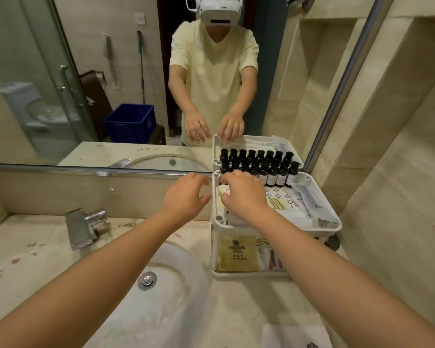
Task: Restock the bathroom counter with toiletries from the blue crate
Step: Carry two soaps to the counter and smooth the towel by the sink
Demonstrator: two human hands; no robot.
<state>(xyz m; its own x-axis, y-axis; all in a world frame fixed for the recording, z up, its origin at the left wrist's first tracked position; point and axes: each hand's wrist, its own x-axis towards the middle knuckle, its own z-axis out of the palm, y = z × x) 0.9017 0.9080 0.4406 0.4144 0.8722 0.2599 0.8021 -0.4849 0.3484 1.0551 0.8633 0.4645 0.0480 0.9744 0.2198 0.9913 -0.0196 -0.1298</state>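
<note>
A white two-tier tray rack point(335, 223) stands on the counter to the right of the sink. Its top tier carries a row of small black-capped bottles point(276, 175) along the back and white sachets point(312, 202) on the right. My right hand point(244, 194) rests over the tier's left part, fingers curled on a small white packet point(223, 190). My left hand point(186, 198) hovers just left of the rack's edge, fingers apart, holding nothing. The lower tier holds an olive packet point(237, 253). The blue crate point(131, 123) shows only as a reflection in the mirror, on the floor behind me.
A white sink basin point(168, 305) with a chrome drain lies below my arms, and a chrome faucet point(83, 227) stands at its left. The marble counter point(23, 259) has reddish stains. A white cloth point(294, 336) lies at the front right. The beige wall closes in on the right.
</note>
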